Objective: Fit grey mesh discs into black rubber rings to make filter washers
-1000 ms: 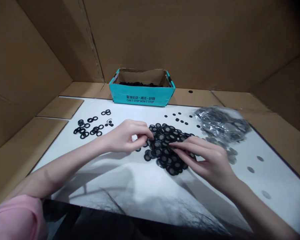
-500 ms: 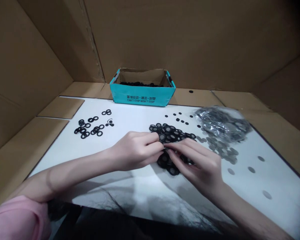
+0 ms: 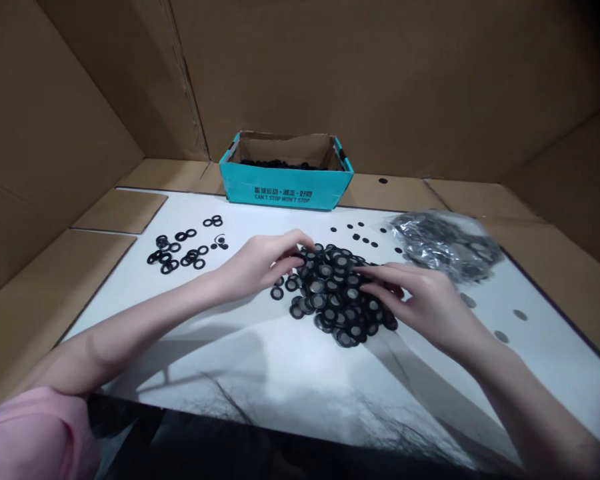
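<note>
In the head view, a heap of black rings with grey centres lies in the middle of the white tabletop. At the heap's upper left edge is my left hand, thumb and forefinger bent and slightly apart, touching or just above the pieces. My right hand reaches in from the right. Its thumb and forefinger are apart over the heap, with black pieces visible in the gap. No held piece can be made out in either hand. A ringed piece lies loose below my left hand.
Open black rings are scattered at the left. Behind stands a turquoise box with black pieces inside. A clear plastic bag of dark discs lies at the right, near loose grey discs. Cardboard walls surround the table.
My hands came together over the heap half a second ago, fingertips meeting. Now they have parted: the left moved back to the heap's left edge, the right drew slightly right.
</note>
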Available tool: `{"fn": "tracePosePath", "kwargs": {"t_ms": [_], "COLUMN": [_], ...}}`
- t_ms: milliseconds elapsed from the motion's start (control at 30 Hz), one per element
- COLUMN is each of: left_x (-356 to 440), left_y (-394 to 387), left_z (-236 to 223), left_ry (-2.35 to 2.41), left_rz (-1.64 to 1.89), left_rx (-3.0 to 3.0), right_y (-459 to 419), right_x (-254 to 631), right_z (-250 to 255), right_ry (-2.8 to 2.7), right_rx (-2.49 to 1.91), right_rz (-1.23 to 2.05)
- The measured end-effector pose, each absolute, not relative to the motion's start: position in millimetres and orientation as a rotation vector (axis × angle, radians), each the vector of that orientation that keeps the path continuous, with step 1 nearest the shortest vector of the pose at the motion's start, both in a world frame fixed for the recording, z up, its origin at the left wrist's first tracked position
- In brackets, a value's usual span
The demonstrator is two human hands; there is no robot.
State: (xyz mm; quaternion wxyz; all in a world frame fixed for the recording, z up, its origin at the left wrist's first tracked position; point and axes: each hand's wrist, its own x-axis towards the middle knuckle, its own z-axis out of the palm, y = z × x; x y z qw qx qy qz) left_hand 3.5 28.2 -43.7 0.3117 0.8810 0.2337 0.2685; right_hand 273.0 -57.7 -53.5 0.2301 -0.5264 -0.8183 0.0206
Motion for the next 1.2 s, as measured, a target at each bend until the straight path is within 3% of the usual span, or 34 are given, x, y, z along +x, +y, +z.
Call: {"fn": "tracePosePath", "kwargs": {"t_ms": [333, 567, 1200], "left_x": [1, 2, 4], "left_y": [28, 23, 25], "left_z": [-30, -26, -26], "left_ry": [0.674, 0.685, 0.613], "left_rz": [0.736, 0.568, 0.491], "left_rx": [2.153, 1.667, 1.288], "right_y": [-56, -47, -39], "right_x": [238, 199, 187], "right_z": [-37, -33, -36], "right_ry": [-1.910, -1.736, -1.840], "right_rx": [-1.360, -1.286, -1.207], "right_rz": [0.293, 0.604, 0.197]}}
